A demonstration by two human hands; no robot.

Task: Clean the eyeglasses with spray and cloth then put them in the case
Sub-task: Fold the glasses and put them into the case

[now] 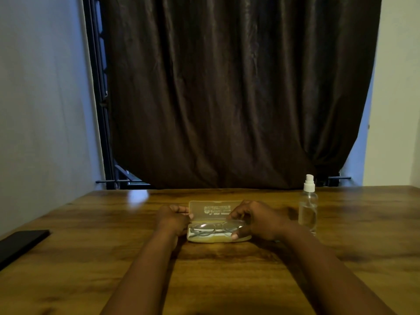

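Lying flat at the far left edge of the tabletop, a dark slab-like object, well apart from the action. Moving right: left hand pressed against the left end of the open case, fingers curled around that end, gripping the case. Sitting mid-tabletop, pale yellow, lid up and tilted back with print on its inside. Resting inside the lower tray, the eyeglasses, lenses side by side, temples folded. Over at the case's right end, right hand, fingers pinched on the right lens and frame, thumb down at the near rim of the tray. Standing upright further right, just beside that wrist, a clear spray bottle with a white nozzle. Hanging behind it all, a dark brown curtain. Cloth not made out.
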